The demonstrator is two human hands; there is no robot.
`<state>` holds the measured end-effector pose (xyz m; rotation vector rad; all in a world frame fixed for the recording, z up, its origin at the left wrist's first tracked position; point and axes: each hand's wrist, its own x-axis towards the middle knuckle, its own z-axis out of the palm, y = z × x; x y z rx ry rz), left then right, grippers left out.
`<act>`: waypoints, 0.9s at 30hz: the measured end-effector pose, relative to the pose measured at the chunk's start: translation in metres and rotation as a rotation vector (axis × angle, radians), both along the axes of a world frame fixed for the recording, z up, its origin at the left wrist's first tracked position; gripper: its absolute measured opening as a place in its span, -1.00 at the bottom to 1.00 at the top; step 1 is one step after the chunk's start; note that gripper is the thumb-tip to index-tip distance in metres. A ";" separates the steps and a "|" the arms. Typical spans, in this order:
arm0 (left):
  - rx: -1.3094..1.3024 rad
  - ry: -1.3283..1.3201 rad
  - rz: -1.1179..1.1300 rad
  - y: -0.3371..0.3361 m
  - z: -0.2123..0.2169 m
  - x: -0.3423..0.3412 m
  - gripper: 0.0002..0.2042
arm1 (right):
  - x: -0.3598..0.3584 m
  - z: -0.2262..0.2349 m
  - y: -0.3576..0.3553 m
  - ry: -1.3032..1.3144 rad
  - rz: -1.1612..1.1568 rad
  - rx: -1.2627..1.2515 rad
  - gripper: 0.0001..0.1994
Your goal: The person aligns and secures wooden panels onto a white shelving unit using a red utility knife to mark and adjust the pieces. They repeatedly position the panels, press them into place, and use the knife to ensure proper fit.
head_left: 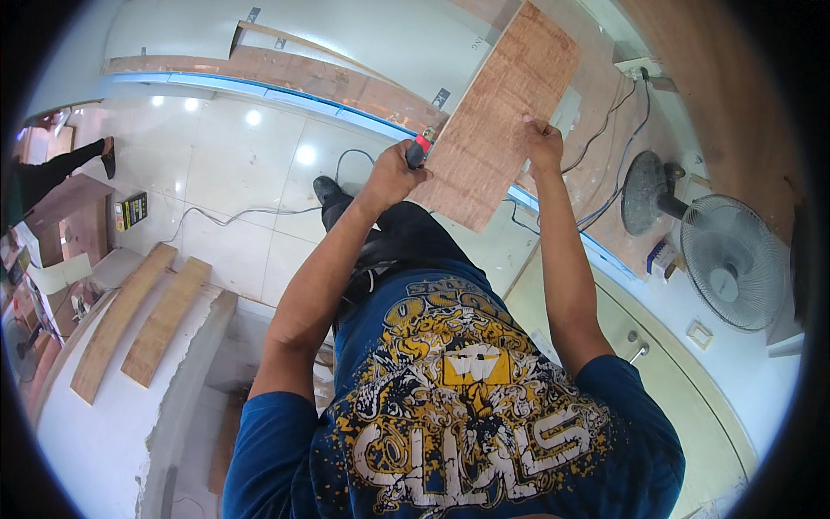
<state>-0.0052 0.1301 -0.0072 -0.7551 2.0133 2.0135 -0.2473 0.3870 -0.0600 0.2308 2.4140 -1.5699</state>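
A long reddish-brown plywood board (497, 112) slants from the upper right toward my body. My right hand (543, 147) grips its right edge, thumb lying on the face and fingers closed. At the board's left edge, my left hand (396, 179) is closed around a red-and-black hand tool (418, 151); the tool's exact kind is unclear. The left thumb lies close against the board's edge, but I cannot tell whether it presses on it. Beyond the hands is a pale sheet-covered worktop (363, 43) with a strip of wood along its front.
A fan (722, 259) and its dark round base (641, 195) stand at right, near cables running to a wall socket (638, 67). Two wooden strips (164, 324) lie on a white surface at left. A cable (251, 210) crosses the tiled floor. Another person's leg (73, 160) shows far left.
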 end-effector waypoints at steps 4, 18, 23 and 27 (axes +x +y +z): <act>0.018 0.000 0.007 -0.002 0.000 0.001 -0.72 | 0.002 0.005 -0.006 0.030 -0.039 0.192 -0.76; 0.149 0.037 0.040 -0.006 -0.016 0.001 -0.71 | 0.014 0.059 -0.027 0.416 0.300 0.576 -0.27; 0.105 -0.040 -0.013 -0.009 -0.002 -0.003 -0.72 | 0.029 0.101 -0.100 0.351 0.812 0.845 0.31; 0.121 -0.045 -0.008 -0.008 0.000 -0.003 -0.72 | 0.025 0.100 -0.113 0.157 0.882 0.874 0.47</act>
